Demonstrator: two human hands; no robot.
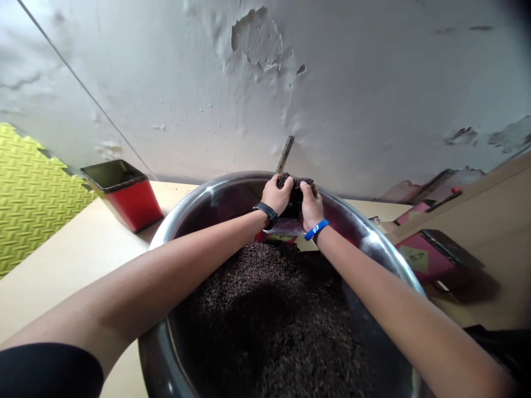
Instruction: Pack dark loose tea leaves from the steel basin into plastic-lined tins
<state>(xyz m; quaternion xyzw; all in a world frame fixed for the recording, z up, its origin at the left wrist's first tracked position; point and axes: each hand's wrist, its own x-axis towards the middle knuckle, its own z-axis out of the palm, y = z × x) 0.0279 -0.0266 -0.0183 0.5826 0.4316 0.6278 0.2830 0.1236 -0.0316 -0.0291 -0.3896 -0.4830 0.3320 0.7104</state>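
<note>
Left hand (274,198) and right hand (312,209), frame centre, fingers cupping dark-brown loose flakes (307,182); round shiny metal basin (379,241) fills lower centre.

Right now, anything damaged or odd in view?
Yes, the wall: above the bowl, a ragged patch shows flaked coating, with more peeling at far right. It looks damaged because the surface between is far smoother.

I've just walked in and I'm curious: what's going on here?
A person's left hand and right hand hold dark flakes over a red container inside a large metal bowl. A heap of flakes lies in the bowl. Another open container stands on the table to the left.
</note>
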